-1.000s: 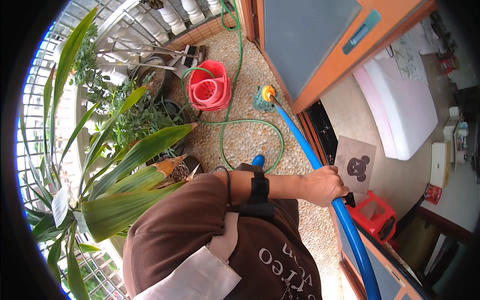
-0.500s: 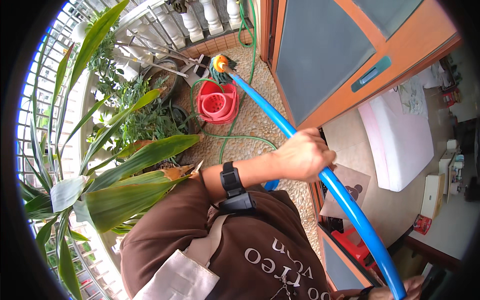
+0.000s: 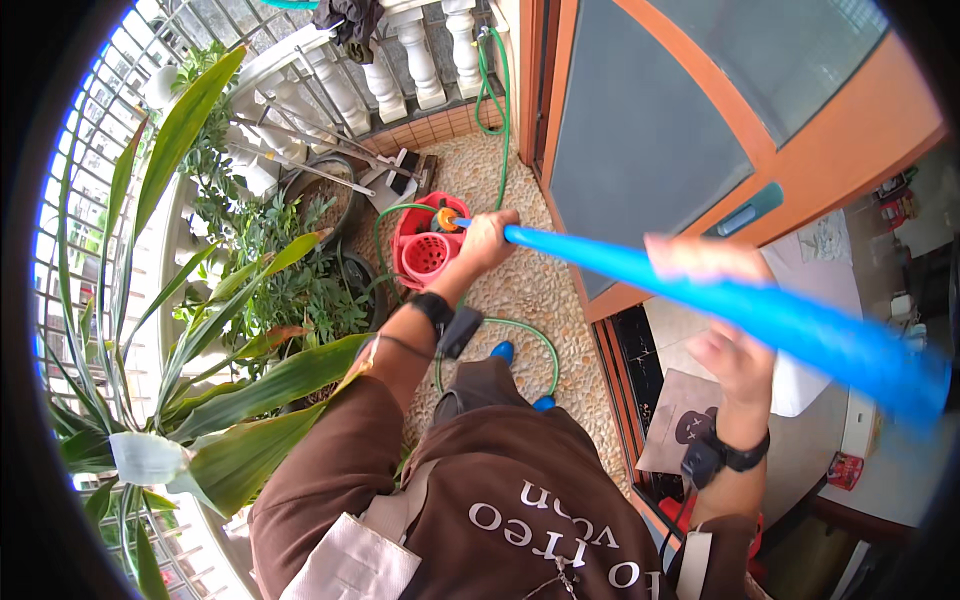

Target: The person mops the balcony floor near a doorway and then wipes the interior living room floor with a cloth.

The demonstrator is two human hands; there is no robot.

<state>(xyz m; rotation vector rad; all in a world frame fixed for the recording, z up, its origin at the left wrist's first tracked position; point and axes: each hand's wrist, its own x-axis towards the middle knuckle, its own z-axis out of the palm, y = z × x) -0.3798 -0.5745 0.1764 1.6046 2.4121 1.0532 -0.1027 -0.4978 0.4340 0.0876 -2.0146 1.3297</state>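
Observation:
A mop with a long blue handle (image 3: 600,262) slants from the red bucket (image 3: 402,225) up toward the right edge, where its near end is blurred. My left hand (image 3: 487,240) is closed round the lower handle, just above the orange mop-head joint (image 3: 448,218). That joint sits at the bucket, beside the red wringer basket (image 3: 428,254); the mop strands are mostly hidden. Behind the upper handle is my right hand (image 3: 735,340), slightly smeared, its fingers stretched above the handle and its thumb apart below. The handle covers part of the palm.
A green hose (image 3: 553,350) loops across the pebbled floor (image 3: 520,400) near my blue shoes. Potted plants (image 3: 290,250) and long leaves crowd the left, by a railing. A dustpan (image 3: 385,190) lies behind the bucket. The orange-framed door (image 3: 660,130) stands at the right.
The mop head has gone down to the bucket from above it. My left hand has moved forward and lower on the handle. My right hand has come up from the handle's near end.

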